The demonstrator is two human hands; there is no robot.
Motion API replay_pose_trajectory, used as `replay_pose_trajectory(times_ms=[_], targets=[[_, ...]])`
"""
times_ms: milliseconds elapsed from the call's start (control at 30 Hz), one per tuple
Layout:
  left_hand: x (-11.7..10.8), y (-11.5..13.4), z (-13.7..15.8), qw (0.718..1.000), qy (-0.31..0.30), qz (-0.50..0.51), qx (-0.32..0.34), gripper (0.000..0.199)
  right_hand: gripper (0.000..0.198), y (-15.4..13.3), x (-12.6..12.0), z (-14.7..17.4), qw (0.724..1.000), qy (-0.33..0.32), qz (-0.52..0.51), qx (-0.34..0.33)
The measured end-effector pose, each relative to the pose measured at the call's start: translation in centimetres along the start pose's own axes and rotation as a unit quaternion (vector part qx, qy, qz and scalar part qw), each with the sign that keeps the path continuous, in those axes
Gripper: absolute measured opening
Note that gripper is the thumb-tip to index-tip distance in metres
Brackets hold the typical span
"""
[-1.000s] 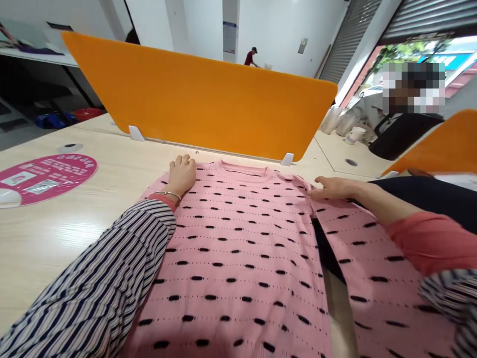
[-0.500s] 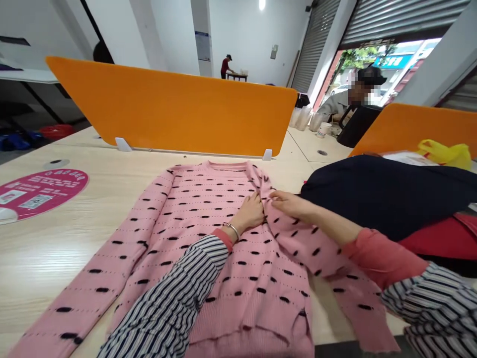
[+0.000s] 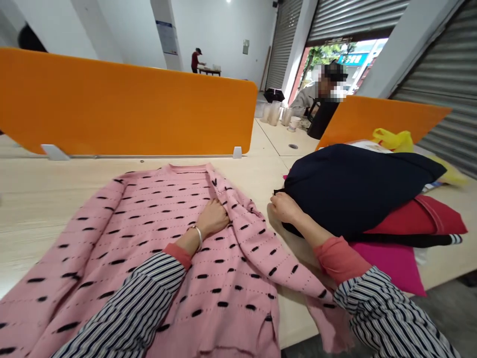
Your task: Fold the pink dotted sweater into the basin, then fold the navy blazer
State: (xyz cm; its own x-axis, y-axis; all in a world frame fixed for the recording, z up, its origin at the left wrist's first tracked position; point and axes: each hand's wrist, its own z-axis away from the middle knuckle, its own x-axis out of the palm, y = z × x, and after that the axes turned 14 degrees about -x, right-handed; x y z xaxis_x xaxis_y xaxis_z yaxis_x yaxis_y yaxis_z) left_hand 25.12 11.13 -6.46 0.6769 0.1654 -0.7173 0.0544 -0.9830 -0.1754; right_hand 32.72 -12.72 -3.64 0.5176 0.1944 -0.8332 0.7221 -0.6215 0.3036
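Note:
A pink knitted sweater (image 3: 149,233) with black dashes lies spread on the table, neckline away from me. My left hand (image 3: 213,217), a bracelet on its wrist, is closed on the sweater near the shoulder seam, its fingertips partly hidden by the fold. The sweater's right-hand sleeve (image 3: 261,248) slants down toward me, and its cuff end lies under my right forearm. My right hand (image 3: 285,206) is off the sweater, at the left edge of a pile topped by a navy garment (image 3: 346,184). Its fingers are curled on a black cloth edge there.
Red cloth (image 3: 421,219) and magenta cloth (image 3: 391,263) lie lower in the pile, with a yellow plastic bag (image 3: 395,139) behind. An orange divider (image 3: 130,109) borders the table's far side. A co-worker (image 3: 305,99) sits beyond, near plastic cups (image 3: 275,114).
My right hand has left the sweater's sleeve and moved right to the garment pile. The sleeve now lies straighter. My left hand stays on the sweater; the view has turned right.

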Motion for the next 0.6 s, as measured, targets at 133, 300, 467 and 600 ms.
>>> replay_pose_trajectory(times_ms=[133, 300, 467, 600], targets=[[0.1, -0.1, -0.1, 1.0, 0.009, 0.015, 0.013, 0.031, 0.022, 3.0, -0.5, 1.8, 1.0, 0.007, 0.003, 0.002], [-0.2, 0.4, 0.1, 0.999, -0.027, -0.008, -0.022, 0.029, 0.026, 2.9, -0.5, 3.3, 0.994, 0.074, -0.077, -0.007], [-0.3, 0.7, 0.2, 0.998, -0.049, 0.008, -0.039, 0.03, 0.057, -4.4, 0.5, 6.2, 0.948, 0.098, -0.284, -0.11], [-0.2, 0.7, 0.2, 0.998, -0.028, 0.02, -0.043, 0.031, 0.044, -8.2, 1.2, 7.9, 0.966, 0.039, -0.208, -0.146]])
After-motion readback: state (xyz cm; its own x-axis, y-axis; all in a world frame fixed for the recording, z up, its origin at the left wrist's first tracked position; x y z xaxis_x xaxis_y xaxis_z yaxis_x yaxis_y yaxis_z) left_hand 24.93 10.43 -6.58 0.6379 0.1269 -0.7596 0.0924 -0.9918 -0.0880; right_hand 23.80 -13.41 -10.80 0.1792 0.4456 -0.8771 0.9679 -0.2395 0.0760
